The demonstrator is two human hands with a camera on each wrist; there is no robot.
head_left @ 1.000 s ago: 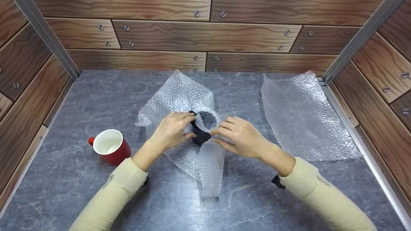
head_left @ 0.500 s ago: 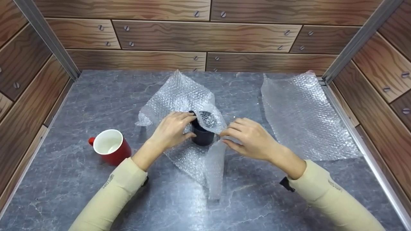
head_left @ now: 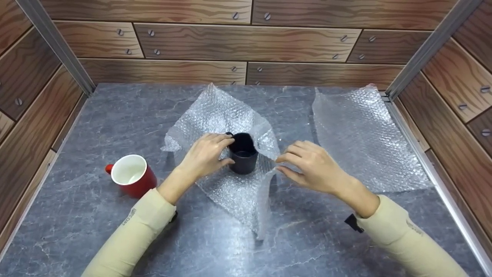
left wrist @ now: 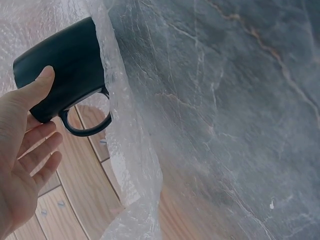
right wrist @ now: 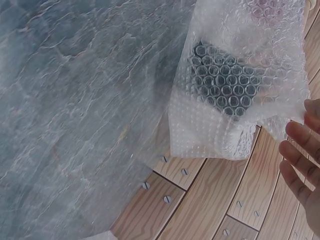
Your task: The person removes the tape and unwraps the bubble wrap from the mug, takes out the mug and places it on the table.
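A black mug (head_left: 243, 155) stands upright on a sheet of bubble wrap (head_left: 230, 188) in the middle of the table. My left hand (head_left: 222, 151) grips its left side by the handle. In the left wrist view the thumb (left wrist: 35, 87) presses on the black mug (left wrist: 65, 57), and the other fingers curl under the handle. My right hand (head_left: 281, 164) pinches the sheet's raised right edge just right of the mug. In the right wrist view the black mug (right wrist: 225, 80) shows dimly through the bubble wrap (right wrist: 230, 125), with my fingers (right wrist: 300, 150) at its edge.
A red mug (head_left: 132, 176) with a white inside stands to the left, near my left forearm. A second bubble wrap sheet (head_left: 361, 142) lies flat at the right, against the wall. Wood-patterned walls (head_left: 246, 46) close in the grey marble table (head_left: 115, 115) on three sides.
My right hand has drawn the bubble wrap flap off the mug's mouth and to the right, so the mug's opening now shows. The left hand has stayed on the mug.
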